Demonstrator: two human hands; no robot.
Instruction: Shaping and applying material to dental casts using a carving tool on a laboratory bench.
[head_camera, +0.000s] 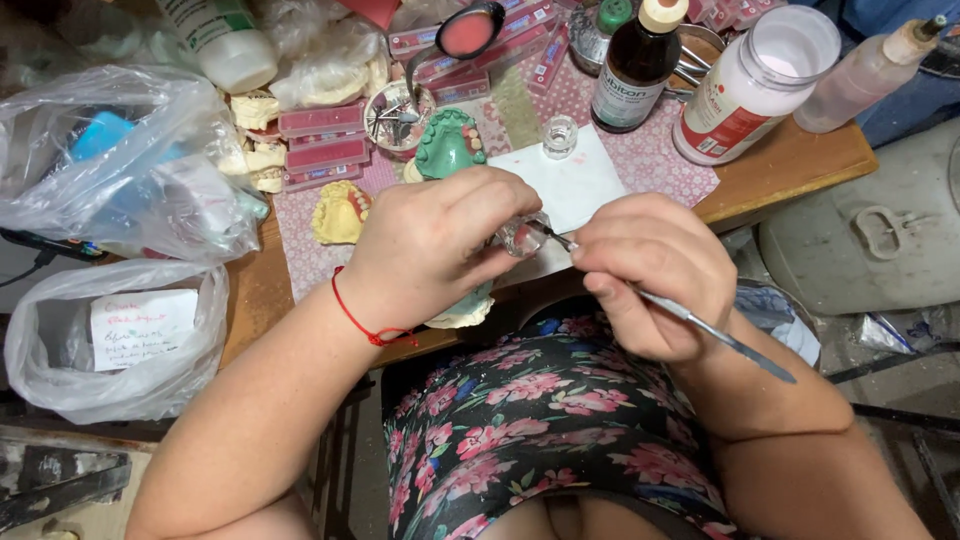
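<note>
Left hand (435, 245) clamped on a small clear glass cup (522, 235), held just above desk (800, 160) edge. Right hand (650, 275) pinches a thin metal tool (700, 325) w/ tip in the cup. Green dental cast (448, 145) sits just behind.

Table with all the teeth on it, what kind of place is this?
Probably a dental workshop where false teeth are made. Plaster tooth models, one yellow and one green, lie by pink trays of spare teeth, and the right hand holds a thin metal tool.

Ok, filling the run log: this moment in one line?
left hand: holds small clear glass cup | right hand: thin metal spatula tip in cup
</note>
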